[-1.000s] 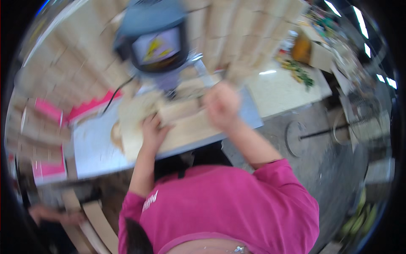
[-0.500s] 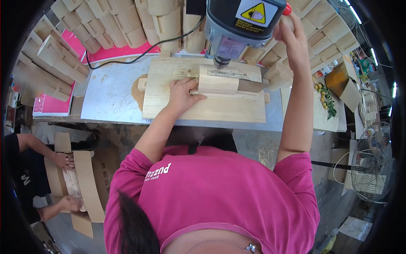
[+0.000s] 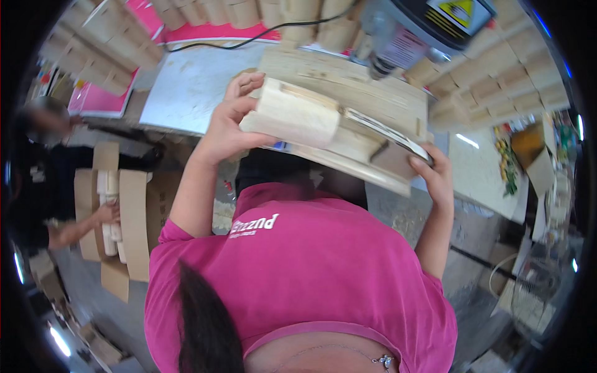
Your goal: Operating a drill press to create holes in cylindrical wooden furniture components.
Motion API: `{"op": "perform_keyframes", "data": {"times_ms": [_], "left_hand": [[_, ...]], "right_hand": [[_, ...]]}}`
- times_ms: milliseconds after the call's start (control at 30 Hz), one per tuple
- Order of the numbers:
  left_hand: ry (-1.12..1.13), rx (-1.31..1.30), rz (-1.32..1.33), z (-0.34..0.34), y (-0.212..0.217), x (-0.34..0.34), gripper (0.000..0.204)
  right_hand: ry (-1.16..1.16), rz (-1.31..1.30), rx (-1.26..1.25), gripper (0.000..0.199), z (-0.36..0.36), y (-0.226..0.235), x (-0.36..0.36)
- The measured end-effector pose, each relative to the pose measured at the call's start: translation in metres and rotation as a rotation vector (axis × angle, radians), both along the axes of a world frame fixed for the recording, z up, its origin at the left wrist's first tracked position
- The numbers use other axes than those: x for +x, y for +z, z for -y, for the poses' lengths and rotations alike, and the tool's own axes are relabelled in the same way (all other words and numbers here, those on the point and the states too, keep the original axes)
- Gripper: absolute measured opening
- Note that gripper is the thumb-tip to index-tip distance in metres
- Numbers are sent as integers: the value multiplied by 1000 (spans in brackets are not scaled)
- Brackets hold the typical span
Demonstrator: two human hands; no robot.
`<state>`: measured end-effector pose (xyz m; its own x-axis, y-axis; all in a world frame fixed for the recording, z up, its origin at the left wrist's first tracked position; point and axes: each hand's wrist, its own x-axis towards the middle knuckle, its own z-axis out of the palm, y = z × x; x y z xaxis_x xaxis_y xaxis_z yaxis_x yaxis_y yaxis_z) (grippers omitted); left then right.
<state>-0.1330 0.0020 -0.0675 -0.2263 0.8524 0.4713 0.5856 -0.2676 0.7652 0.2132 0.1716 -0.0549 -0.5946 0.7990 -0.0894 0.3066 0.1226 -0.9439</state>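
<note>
A pale wooden block (image 3: pixel 297 117) with a rounded face is gripped at its left end by my left hand (image 3: pixel 231 118), with thumb below and fingers above. To its right, a metal strip (image 3: pixel 385 130) and a dark flat plate (image 3: pixel 393 163) run along a wooden jig (image 3: pixel 342 163). My right hand (image 3: pixel 434 174) closes on the right end of this strip. The jig slants down to the right, over the table's front edge. Behind it lies a flat wooden board (image 3: pixel 367 87). The drill press (image 3: pixel 429 31) stands above the board, with its chuck (image 3: pixel 380 67) apart from the block.
Stacked wooden pieces (image 3: pixel 497 74) line the back and right. A black cable (image 3: pixel 261 40) crosses the back of the white tabletop (image 3: pixel 180 87). Fruit with leaves (image 3: pixel 507 161) lies at right. On the left, another person's hand (image 3: pixel 107 213) reaches into a cardboard box (image 3: pixel 134 230) of wooden pieces.
My right hand has left the drill press handle and come down to the jig's right end. The block and jig have tilted and moved toward me. My view has shifted.
</note>
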Motion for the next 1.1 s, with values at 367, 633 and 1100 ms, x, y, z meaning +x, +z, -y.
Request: {"op": "perform_keyframes", "data": {"times_ms": [367, 633, 1100], "left_hand": [[313, -207, 1347, 65, 2, -51, 53], [-291, -3, 1716, 77, -20, -66, 65], [796, -185, -183, 73, -4, -136, 39]], "right_hand": [[32, -8, -449, 27, 26, -39, -80], [32, -128, -493, 28, 12, -58, -89], [24, -146, -483, 21, 17, -54, -85]]}}
